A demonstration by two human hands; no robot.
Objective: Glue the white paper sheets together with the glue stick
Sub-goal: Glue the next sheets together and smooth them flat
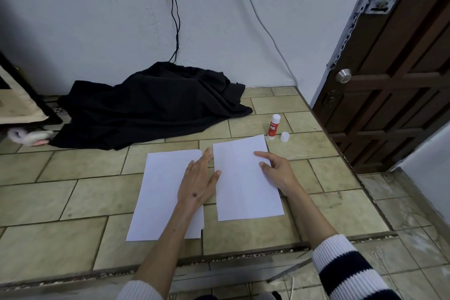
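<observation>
Both hands lie flat, left hand [198,179] on the left paper stack [163,192], right hand [275,169] on the single sheet [243,192], so positioning seems in hand; next, reaching the uncapped glue stick [273,127] at far right.

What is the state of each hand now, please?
Left hand: open, fingers straight, resting flat on the left paper stack.
Right hand: open, index finger touching the right sheet, holding nothing.

red label [272,128] on the glue stick [274,126] too small to read.
</observation>
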